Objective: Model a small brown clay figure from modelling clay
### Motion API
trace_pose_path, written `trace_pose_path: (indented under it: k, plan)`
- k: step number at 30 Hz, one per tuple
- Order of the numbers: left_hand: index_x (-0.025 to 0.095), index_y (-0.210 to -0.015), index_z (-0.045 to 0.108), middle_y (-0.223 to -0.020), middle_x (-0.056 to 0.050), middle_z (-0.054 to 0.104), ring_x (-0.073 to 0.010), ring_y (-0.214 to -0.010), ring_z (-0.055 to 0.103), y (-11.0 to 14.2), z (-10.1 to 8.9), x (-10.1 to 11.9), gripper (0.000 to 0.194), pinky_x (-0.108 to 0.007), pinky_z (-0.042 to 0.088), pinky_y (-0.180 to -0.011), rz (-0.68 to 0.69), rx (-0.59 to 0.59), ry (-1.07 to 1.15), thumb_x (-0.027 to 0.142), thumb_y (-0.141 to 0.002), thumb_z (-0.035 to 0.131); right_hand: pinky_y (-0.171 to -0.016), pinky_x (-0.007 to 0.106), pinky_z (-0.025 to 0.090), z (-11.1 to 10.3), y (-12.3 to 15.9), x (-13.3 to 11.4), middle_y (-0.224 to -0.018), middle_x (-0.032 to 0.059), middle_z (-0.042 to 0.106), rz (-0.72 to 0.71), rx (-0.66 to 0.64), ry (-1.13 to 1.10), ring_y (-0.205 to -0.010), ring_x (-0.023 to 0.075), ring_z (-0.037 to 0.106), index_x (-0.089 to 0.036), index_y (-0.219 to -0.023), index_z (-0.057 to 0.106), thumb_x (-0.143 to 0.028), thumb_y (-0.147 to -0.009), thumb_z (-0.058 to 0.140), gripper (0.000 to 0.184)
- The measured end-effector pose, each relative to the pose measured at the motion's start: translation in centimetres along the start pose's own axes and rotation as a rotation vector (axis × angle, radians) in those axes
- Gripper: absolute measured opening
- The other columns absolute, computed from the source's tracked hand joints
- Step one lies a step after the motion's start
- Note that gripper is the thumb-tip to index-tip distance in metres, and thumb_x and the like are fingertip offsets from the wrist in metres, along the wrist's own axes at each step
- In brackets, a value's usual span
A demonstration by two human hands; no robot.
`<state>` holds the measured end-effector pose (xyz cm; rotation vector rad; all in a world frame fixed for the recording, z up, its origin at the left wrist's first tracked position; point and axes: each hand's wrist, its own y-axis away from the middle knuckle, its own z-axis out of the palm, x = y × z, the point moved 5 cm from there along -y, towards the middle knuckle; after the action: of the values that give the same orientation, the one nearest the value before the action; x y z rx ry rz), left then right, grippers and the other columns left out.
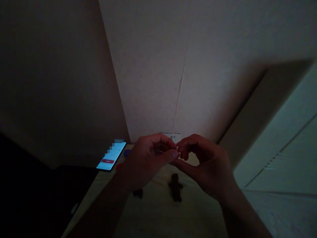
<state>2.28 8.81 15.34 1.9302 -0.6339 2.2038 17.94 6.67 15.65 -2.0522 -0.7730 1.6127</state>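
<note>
My left hand [151, 158] and my right hand [203, 160] meet at the fingertips above the wooden table, both pinched closed. Whatever lies between the fingertips is too small and dim to name. Below them on the tabletop is a dark brown figure shaped like a small bear [175, 187], lying flat with its limbs spread. A smaller dark lump [138, 193] sits by my left forearm, partly covered by it. Behind my left wrist show a blue round piece [126, 152] and a red piece [118, 166], both partly hidden.
A phone with a lit screen [111, 157] lies at the table's left edge. The wooden table [158, 215] stands against a wall with a socket [173, 136]. To the right rises a pale cabinet [279, 148]. The room is dim.
</note>
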Motion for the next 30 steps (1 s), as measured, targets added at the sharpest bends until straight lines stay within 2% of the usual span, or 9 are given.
trace_pose_path:
  k: [2,4,8,11,14,18,21,27,30]
  plan:
    - [0.020,-0.079,0.073,-0.076,0.002,0.074,-0.0115,-0.068,0.069,0.0,0.0,0.2,0.012,-0.021,0.055,-0.064,0.006,0.028,0.038,0.019,-0.077,0.084,-0.071,0.028,0.058,-0.1,0.0,-0.3,-0.086,-0.0012,0.070,-0.005,-0.009,-0.040,-0.073,0.0133,0.063,-0.025,-0.106,0.074,-0.015,-0.078,0.089,0.033]
    - [0.020,-0.077,0.072,-0.075,0.002,0.074,-0.0107,-0.067,0.068,0.2,0.0,0.6,0.013,-0.020,0.055,-0.064,0.034,0.053,0.042,0.019,-0.078,0.084,-0.071,0.028,0.061,-0.4,-0.1,-0.5,-0.088,-0.0002,0.072,-0.006,0.010,-0.082,-0.073,0.0132,0.066,-0.025,-0.109,0.075,-0.017,-0.080,0.088,0.033]
    - [0.021,-0.082,0.076,-0.074,0.000,0.076,-0.0128,-0.071,0.071,0.7,0.1,1.0,0.005,-0.023,0.058,-0.068,0.088,0.070,0.007,0.022,-0.087,0.077,-0.064,0.024,0.063,-1.1,-0.4,-1.0,-0.081,-0.0007,0.075,0.017,0.094,-0.124,-0.068,0.0131,0.071,-0.025,-0.101,0.078,-0.018,-0.086,0.081,0.017]
    - [0.024,-0.090,0.082,-0.078,-0.002,0.079,-0.0158,-0.072,0.074,1.0,0.1,0.9,0.012,-0.028,0.062,-0.071,0.107,0.064,0.012,0.026,-0.093,0.071,-0.063,0.023,0.063,-1.6,-0.5,-1.1,-0.076,-0.0015,0.077,0.029,0.155,-0.115,-0.067,0.0130,0.073,-0.026,-0.097,0.079,-0.016,-0.088,0.077,0.013]
    - [0.028,-0.094,0.085,-0.080,-0.002,0.081,-0.0177,-0.071,0.076,1.2,0.1,0.7,0.010,-0.030,0.064,-0.070,0.094,0.059,0.009,0.025,-0.089,0.076,-0.061,0.020,0.061,-1.6,-0.5,-1.1,-0.075,-0.0025,0.077,0.025,0.171,-0.106,-0.065,0.0113,0.073,-0.027,-0.095,0.081,-0.016,-0.089,0.076,0.013]
    - [0.032,-0.087,0.087,-0.075,-0.001,0.080,-0.0182,-0.072,0.077,1.4,0.2,1.0,0.016,-0.028,0.064,-0.067,0.098,0.083,-0.022,0.018,-0.079,0.086,-0.058,0.017,0.058,-1.6,-0.4,-1.0,-0.075,-0.0033,0.078,0.033,0.183,-0.104,-0.063,0.0092,0.071,-0.027,-0.094,0.082,-0.015,-0.088,0.077,0.014]
    - [0.032,-0.084,0.087,-0.073,-0.001,0.080,-0.0183,-0.071,0.077,1.4,0.3,1.2,0.018,-0.027,0.064,-0.066,0.091,0.092,-0.010,0.016,-0.076,0.087,-0.059,0.016,0.059,-1.6,-0.4,-1.0,-0.076,-0.0031,0.078,0.035,0.183,-0.115,-0.064,0.0088,0.071,-0.027,-0.094,0.082,-0.014,-0.087,0.077,0.015]
    - [0.033,-0.094,0.087,-0.076,0.001,0.081,-0.0157,-0.072,0.076,1.5,0.5,1.3,0.015,-0.026,0.063,-0.071,0.127,0.057,-0.035,0.021,-0.088,0.080,-0.060,0.016,0.060,-1.6,-0.4,-1.1,-0.079,-0.0031,0.079,0.030,0.170,-0.146,-0.065,0.0090,0.072,-0.028,-0.096,0.082,-0.013,-0.088,0.076,0.017]
    - [0.031,-0.093,0.086,-0.072,0.002,0.079,-0.0145,-0.068,0.075,1.6,0.6,1.2,0.010,-0.025,0.062,-0.067,0.127,0.044,-0.021,0.025,-0.091,0.078,-0.059,0.017,0.059,-1.7,-0.2,-1.3,-0.078,-0.0029,0.078,0.030,0.177,-0.131,-0.065,0.0093,0.072,-0.028,-0.095,0.082,-0.014,-0.088,0.076,0.017]
